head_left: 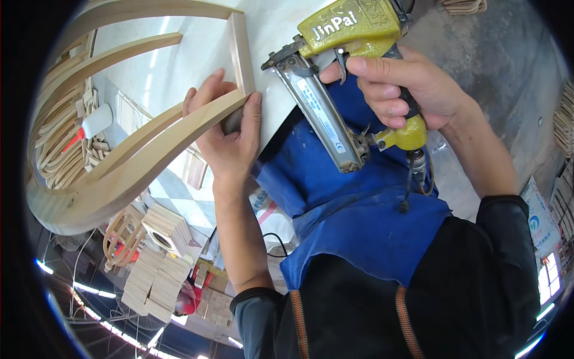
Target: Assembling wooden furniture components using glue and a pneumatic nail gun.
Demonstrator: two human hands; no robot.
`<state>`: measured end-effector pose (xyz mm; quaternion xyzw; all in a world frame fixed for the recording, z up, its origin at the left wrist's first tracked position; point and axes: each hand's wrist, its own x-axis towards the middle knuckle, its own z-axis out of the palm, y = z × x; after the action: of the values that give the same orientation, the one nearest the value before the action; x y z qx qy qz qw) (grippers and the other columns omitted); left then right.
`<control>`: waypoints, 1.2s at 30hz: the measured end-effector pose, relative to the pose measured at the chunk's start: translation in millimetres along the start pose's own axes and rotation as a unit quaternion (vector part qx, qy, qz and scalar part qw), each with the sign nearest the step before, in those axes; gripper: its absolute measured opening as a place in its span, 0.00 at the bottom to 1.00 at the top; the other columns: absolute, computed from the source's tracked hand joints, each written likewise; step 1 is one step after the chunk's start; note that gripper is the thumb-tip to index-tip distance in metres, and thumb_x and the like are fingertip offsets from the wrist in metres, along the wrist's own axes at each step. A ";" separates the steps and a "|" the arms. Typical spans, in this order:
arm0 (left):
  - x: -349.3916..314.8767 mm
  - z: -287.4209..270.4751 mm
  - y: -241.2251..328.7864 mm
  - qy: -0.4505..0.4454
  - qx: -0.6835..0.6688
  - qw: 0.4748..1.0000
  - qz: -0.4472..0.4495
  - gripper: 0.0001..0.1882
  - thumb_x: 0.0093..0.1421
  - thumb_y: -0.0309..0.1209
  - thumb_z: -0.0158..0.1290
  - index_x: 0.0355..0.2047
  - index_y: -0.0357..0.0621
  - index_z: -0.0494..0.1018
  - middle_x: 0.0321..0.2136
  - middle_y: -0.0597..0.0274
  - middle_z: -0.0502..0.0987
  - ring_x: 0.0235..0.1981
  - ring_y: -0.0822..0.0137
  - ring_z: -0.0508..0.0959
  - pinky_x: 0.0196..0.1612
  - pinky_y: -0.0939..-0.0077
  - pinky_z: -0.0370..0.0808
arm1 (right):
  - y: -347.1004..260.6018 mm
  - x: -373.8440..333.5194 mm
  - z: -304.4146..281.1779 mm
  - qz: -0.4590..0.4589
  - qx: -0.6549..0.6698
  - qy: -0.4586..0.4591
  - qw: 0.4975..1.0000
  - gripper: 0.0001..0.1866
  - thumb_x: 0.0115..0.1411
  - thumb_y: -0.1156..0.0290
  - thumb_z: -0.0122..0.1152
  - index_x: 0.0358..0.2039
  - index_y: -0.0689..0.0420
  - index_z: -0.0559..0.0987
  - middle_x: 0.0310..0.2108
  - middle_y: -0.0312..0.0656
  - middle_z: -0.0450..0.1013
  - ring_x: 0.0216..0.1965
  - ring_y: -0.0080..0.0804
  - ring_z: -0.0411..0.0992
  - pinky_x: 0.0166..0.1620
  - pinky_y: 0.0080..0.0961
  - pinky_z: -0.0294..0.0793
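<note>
My left hand (230, 131) grips the near end of a curved wooden frame (137, 140), with the thumb on one side and the fingers behind. A short straight crosspiece (240, 54) joins the frame's curved rails at that corner. In my right hand (412, 90) is a yellow-green nail gun (350, 27), held by its black grip. One finger lies by the trigger, and the gun's nose points left toward the frame, apart from it. An air hose fitting (417, 164) hangs from the handle's base.
A pale worktable (275, 99) lies under the frame. A white bottle with a red tip (95, 121) stands among stacked curved wood pieces (63, 146) at left. Wooden blocks (156, 281) are piled at lower left, near a person in red (188, 297). A blue apron (365, 209) covers my front.
</note>
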<state>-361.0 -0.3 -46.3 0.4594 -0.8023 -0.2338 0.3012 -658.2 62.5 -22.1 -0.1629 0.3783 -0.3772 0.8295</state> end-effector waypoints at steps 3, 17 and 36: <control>-3.4 -0.5 0.6 0.037 -0.097 0.994 -0.025 0.39 0.54 0.34 0.75 0.65 0.44 0.72 0.47 0.57 0.81 0.47 0.62 0.79 0.65 0.57 0.68 | 3.2 -5.9 -3.9 -0.020 0.035 0.010 0.999 0.22 0.73 0.56 0.66 0.50 0.65 0.82 0.17 0.27 0.66 0.15 0.13 0.62 0.18 0.13 0.64; -51.7 40.1 111.7 -0.107 -0.513 0.731 -0.437 0.20 0.76 0.47 0.51 0.46 0.41 0.77 0.41 0.55 0.79 0.44 0.69 0.76 0.48 0.76 0.72 | 9.6 -15.8 5.8 -0.026 0.063 0.113 0.991 0.22 0.76 0.51 0.60 0.54 0.59 0.78 0.19 0.28 0.69 0.15 0.15 0.65 0.18 0.12 0.63; -69.3 62.9 80.5 -0.273 -0.669 0.529 -0.446 0.25 0.73 0.47 0.60 0.56 0.37 0.73 0.37 0.56 0.77 0.36 0.66 0.78 0.44 0.72 0.78 | 23.2 -14.6 6.5 -0.061 0.060 0.109 0.990 0.23 0.79 0.53 0.56 0.60 0.60 0.76 0.19 0.28 0.68 0.14 0.14 0.65 0.17 0.12 0.64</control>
<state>-425.4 104.4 -57.1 0.3350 -0.1452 -0.9198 0.1433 -647.9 88.7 -23.3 -0.0936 0.4327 -0.4645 0.7670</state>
